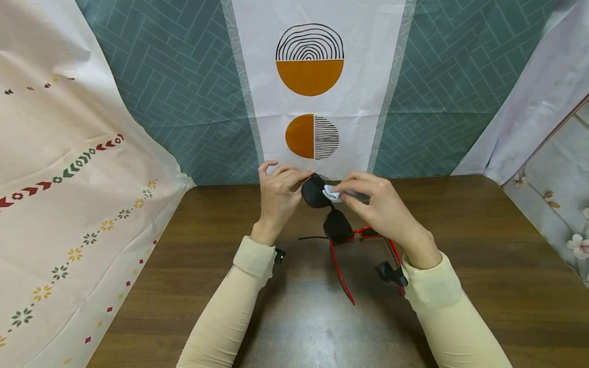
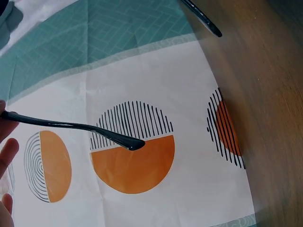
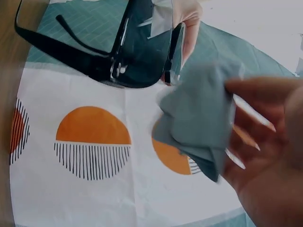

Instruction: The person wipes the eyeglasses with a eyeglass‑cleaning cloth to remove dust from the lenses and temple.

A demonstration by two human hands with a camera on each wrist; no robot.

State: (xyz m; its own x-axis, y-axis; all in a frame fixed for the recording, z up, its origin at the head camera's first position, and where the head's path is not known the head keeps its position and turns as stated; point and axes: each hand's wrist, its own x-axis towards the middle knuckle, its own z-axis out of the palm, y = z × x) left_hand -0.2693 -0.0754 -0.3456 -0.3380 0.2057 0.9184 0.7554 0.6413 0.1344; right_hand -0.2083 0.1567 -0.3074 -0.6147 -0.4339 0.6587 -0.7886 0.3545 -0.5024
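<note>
Sunglasses held above the desk, tilted, one lens higher than the other. The left hand pinches the upper end of the black frame between thumb and fingers. In the left wrist view, one temple extends from these fingers across the background, its tip free; the tip of a second temple shows at the upper edge. The right hand pinches a small, folded, pale blue cloth between thumb and fingers. Seen from the head, the cloth overlaps the edge of the upper lens; whether the two touch cannot be told. The right wrist view shows the cloth blurred, near the frame.

Below, red glasses lie on the desk, temples unfolded toward the person, partly hidden by the lower lens and the right forearm. Both sleeves are cream, with turned-back cuffs; a small black device sits at the right wrist. Behind the desk hangs a teal cloth with a white panel bearing orange and black-lined circles; a patterned cream sheet borders the left side, a floral sheet the right.
</note>
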